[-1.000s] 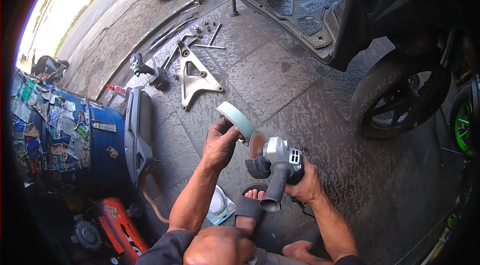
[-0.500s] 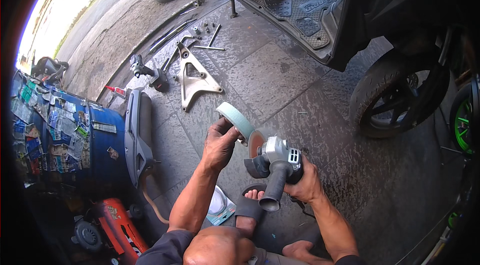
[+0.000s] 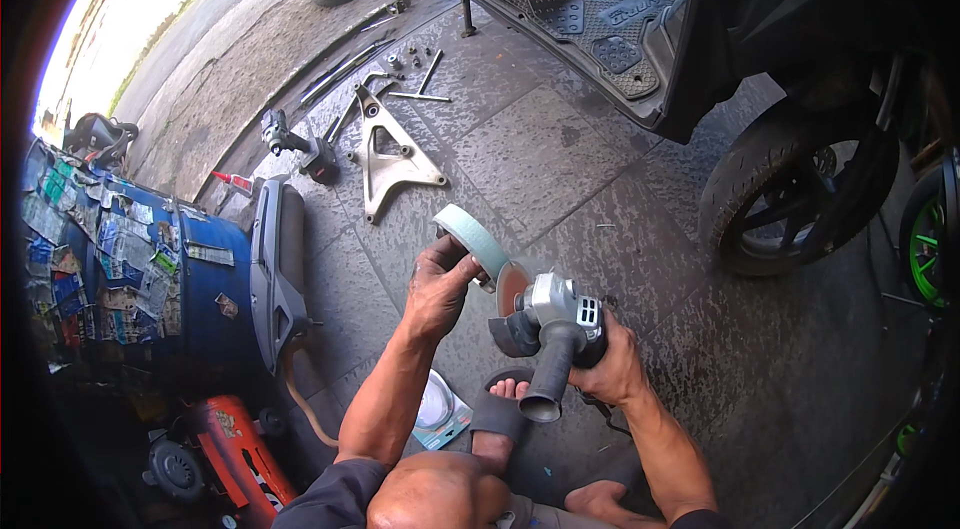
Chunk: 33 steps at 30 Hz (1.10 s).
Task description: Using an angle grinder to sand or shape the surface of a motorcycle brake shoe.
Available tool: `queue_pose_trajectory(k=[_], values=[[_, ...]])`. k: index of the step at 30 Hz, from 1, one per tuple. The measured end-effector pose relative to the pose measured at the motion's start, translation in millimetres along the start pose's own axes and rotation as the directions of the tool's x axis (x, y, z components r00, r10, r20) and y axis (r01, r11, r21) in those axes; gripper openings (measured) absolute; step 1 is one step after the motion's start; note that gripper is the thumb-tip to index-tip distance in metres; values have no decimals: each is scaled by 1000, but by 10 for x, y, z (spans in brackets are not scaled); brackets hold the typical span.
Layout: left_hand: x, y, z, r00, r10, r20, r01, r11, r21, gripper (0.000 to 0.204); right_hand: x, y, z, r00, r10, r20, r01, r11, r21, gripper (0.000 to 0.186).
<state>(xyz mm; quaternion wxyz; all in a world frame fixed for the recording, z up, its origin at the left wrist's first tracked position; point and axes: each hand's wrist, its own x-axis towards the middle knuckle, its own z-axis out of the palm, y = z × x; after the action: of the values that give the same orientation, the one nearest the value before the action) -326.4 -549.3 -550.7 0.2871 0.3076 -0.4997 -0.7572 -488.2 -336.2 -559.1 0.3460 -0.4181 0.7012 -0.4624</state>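
Observation:
My left hand (image 3: 438, 287) grips what looks like a brake shoe (image 3: 472, 237), with a curved pale green outer face. Its lower right end is at the edge of a reddish-brown disc (image 3: 512, 287); whether they touch I cannot make out. That disc belongs to an angle grinder (image 3: 556, 297) with a silver head, a dark guard and a black side handle (image 3: 553, 369) pointing toward me. Wrapped round the grinder's body is my right hand (image 3: 615, 369), with some fingers hidden behind it.
A silver triangular bracket (image 3: 385, 164), cordless drill (image 3: 298, 144) and loose tools lie ahead on the tiles. On the left are a blue drum (image 3: 210, 279) and an orange machine (image 3: 235, 454). A scooter (image 3: 680, 59) with its wheel (image 3: 790, 199) stands right. A white package (image 3: 440, 409) lies beside my foot.
My hands, the brake shoe and the grinder hold almost the same place. Beside the disc, the pale blur seen earlier looks smaller, and more of the disc's reddish face shows.

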Motion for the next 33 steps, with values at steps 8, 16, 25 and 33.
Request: queue_pose_trajectory(k=[8, 16, 25, 33], values=[[2, -36, -39, 1000, 0, -11, 1, 999, 32, 27, 13, -71, 11, 1000, 24, 0, -24, 1000, -9, 81], [-2, -19, -54, 1000, 4, -8, -4, 996, 93, 26, 19, -7, 20, 1000, 5, -4, -5, 1000, 0, 77], [-10, 10, -23, 1000, 11, -8, -10, 991, 134, 24, 26, -17, 21, 1000, 25, 12, -25, 1000, -17, 79], [-15, 10, -6, 999, -1, -39, 8, 984, 177, 24, 33, -46, 21, 999, 39, 8, -39, 999, -8, 79]])
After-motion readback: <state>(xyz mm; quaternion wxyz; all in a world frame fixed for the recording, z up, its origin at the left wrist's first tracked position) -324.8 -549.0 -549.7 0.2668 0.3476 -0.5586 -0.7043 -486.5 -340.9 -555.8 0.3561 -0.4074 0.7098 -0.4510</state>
